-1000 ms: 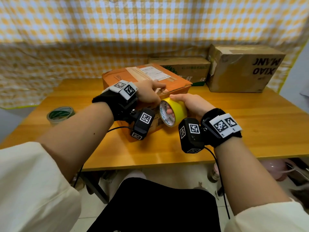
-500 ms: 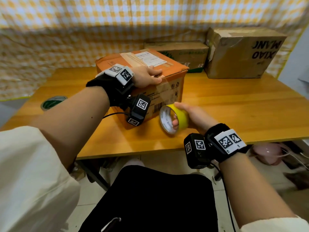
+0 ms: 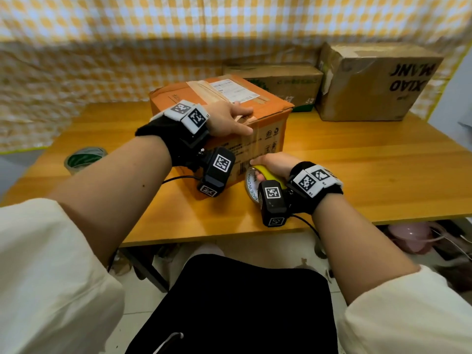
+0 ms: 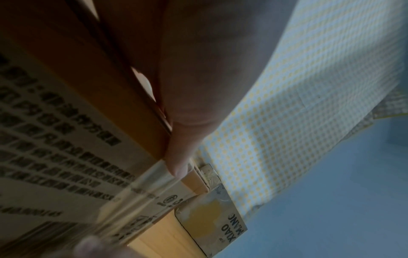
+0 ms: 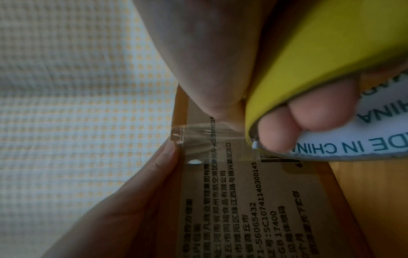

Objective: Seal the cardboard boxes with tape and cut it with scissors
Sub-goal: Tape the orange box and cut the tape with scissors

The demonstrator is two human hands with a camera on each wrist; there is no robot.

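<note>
1. Spare roll (image 3: pixel 85 157): lies flat on the counter (image 3: pixel 370 175), well left of the orange box (image 3: pixel 258 139). It is idle, and no scissors are in view.
2. Left hand (image 3: pixel 227 120): laid over the box's near top edge. The fingers look fairly straight and press the tape strip (image 3: pixel 256 145) where it turns over that edge; the thumb (image 4: pixel 176 162) sits on the strip at the corner line.
3. Box: stands on the counter, its printed face toward the person. The strip is clear and runs straight down that face, long axis vertical, from the top edge to the yellow roll (image 3: pixel 265 175).
4. Right hand (image 3: pixel 274 163): grasps the yellow roll low against the box's near face, fingers (image 5: pixel 293 122) hooked through the core. The roll stands on edge, its core axis level along the box face.
5. Progress, by judgement: sealing of this box is under way. The strip is uncut and joined to the roll. Two more boxes (image 3: pixel 375 80) stand behind the orange box; I cannot tell whether they are sealed.
</note>
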